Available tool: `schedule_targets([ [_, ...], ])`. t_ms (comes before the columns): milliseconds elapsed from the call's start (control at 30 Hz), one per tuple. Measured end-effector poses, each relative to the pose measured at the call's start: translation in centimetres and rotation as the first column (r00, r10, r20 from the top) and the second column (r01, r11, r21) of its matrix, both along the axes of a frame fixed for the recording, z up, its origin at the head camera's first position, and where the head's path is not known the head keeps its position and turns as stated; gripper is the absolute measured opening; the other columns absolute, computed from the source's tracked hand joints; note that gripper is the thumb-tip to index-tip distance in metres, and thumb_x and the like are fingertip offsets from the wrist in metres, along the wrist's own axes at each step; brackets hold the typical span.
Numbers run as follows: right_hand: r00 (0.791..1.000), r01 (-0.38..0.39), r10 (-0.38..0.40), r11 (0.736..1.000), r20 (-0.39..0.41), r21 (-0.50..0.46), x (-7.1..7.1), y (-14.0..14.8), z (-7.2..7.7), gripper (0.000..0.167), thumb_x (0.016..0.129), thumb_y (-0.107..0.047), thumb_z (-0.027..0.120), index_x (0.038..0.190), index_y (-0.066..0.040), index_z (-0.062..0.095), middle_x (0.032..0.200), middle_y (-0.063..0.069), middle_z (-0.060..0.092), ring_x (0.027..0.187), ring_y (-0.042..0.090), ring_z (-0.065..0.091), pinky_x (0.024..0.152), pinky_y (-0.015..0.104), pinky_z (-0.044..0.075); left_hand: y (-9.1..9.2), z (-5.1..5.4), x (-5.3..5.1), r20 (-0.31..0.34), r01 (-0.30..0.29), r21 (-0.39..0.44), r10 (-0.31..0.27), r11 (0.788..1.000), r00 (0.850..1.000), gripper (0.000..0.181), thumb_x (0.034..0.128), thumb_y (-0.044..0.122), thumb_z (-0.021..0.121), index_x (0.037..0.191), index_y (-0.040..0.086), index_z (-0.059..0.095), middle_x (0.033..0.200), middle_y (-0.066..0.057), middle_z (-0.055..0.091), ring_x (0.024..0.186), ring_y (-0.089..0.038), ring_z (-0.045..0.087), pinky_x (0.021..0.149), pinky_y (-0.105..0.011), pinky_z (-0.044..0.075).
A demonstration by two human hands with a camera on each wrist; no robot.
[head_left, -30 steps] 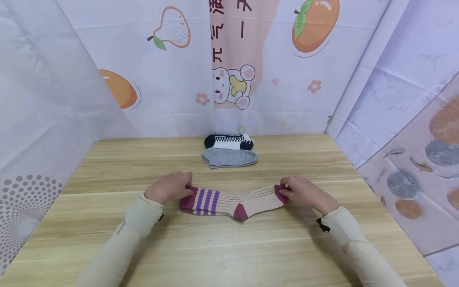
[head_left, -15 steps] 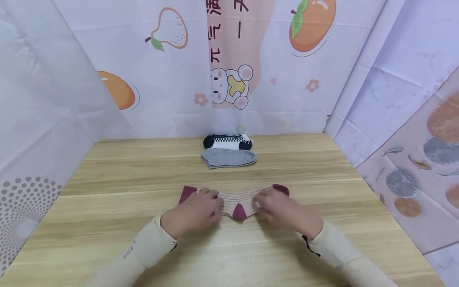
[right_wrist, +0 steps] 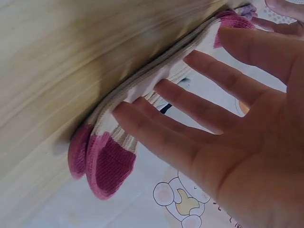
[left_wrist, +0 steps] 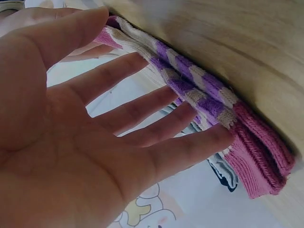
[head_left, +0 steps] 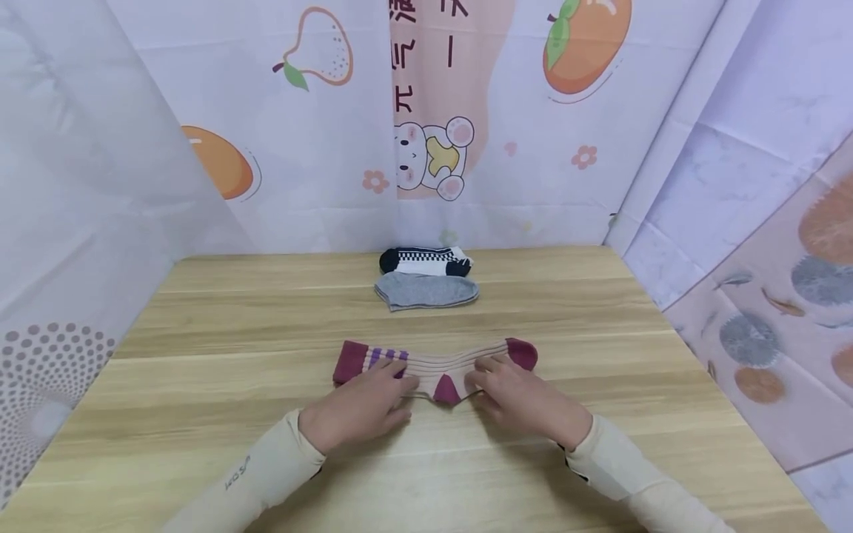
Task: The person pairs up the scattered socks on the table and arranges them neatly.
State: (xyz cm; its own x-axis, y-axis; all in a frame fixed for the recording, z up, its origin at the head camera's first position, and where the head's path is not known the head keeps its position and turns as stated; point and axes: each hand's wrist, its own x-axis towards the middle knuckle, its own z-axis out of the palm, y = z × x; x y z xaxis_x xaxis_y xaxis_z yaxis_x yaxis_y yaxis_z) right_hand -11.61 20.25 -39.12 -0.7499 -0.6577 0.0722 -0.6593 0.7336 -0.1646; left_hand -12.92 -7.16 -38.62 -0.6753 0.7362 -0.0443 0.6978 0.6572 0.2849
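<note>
A pair of beige ribbed socks [head_left: 433,366] with maroon cuffs, heels and toes and purple stripes lies flat, one on the other, across the table. My left hand [head_left: 363,403] rests its fingertips on the striped leg part, left of the heel. On the foot part, right of the heel, lie the fingers of my right hand [head_left: 523,396]. In the left wrist view the left fingers [left_wrist: 128,114] are spread and nearly straight against the layered socks. The right wrist view shows the right fingers [right_wrist: 156,128] extended along the foot, near the maroon toes [right_wrist: 111,166].
Folded grey socks [head_left: 426,291] lie farther back on the wooden table [head_left: 266,311]. Just behind them are black-and-white checked socks [head_left: 425,261]. A printed curtain [head_left: 300,170] stands along the back edge, with more hanging cloth at both sides.
Both hands have let go of the cuff and toe ends and moved inward onto the middle of the socks. The socks stay in about the same place.
</note>
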Motion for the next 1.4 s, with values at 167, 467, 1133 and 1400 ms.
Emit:
schedule_targets([
  [167, 1.000, 0.002, -0.002, 1.000, 0.002, -0.017, -0.3, 0.1, -0.2, 0.015, 0.090, -0.010, 0.071, 0.105, -0.010, 0.069, 0.100, 0.004, 0.060, 0.097, 0.022, 0.060, 0.087, 0.040, 0.053, 0.0, -0.1, -0.3, 0.013, -0.012, -0.004, 0.012, 1.000, 1.000, 0.039, 0.0926, 0.024, 0.071, 0.127, 0.005, 0.064, 0.139, -0.022, 0.054, 0.132, -0.042, 0.047, 0.107, -0.053, 0.040],
  [467, 1.000, -0.004, 0.004, 0.999, 0.004, -0.034, -1.7, 0.1, -0.2, 0.018, 0.087, -0.007, 0.072, 0.104, -0.010, 0.069, 0.100, 0.005, 0.063, 0.093, 0.020, 0.061, 0.085, 0.038, 0.054, -0.1, -0.2, -1.4, 0.018, -0.037, 0.012, 0.036, 0.999, 0.999, 0.040, 0.0921, 0.022, 0.071, 0.127, 0.005, 0.064, 0.139, -0.023, 0.053, 0.133, -0.041, 0.046, 0.107, -0.053, 0.040],
  [1133, 1.000, -0.013, 0.012, 0.997, -0.015, -0.080, -6.1, 0.1, -0.8, 0.023, 0.082, 0.002, 0.071, 0.104, -0.005, 0.070, 0.097, 0.008, 0.065, 0.088, 0.021, 0.063, 0.081, 0.038, 0.055, 0.3, -0.6, -5.4, 0.063, -0.098, 0.029, 0.096, 0.995, 0.993, 0.039, 0.0919, 0.019, 0.070, 0.129, 0.007, 0.065, 0.140, -0.019, 0.054, 0.132, -0.035, 0.047, 0.106, -0.047, 0.042],
  [1400, 1.000, 0.024, -0.023, 0.995, 0.014, -0.093, -7.5, 0.1, -0.9, 0.017, 0.088, -0.003, 0.068, 0.105, -0.005, 0.070, 0.102, 0.009, 0.067, 0.093, 0.021, 0.064, 0.085, 0.037, 0.055, 0.4, -0.6, -6.8, 0.095, -0.140, 0.014, 0.138, 0.990, 0.986, 0.040, 0.0940, 0.020, 0.068, 0.132, 0.009, 0.063, 0.145, -0.017, 0.050, 0.137, -0.033, 0.042, 0.110, -0.047, 0.038],
])
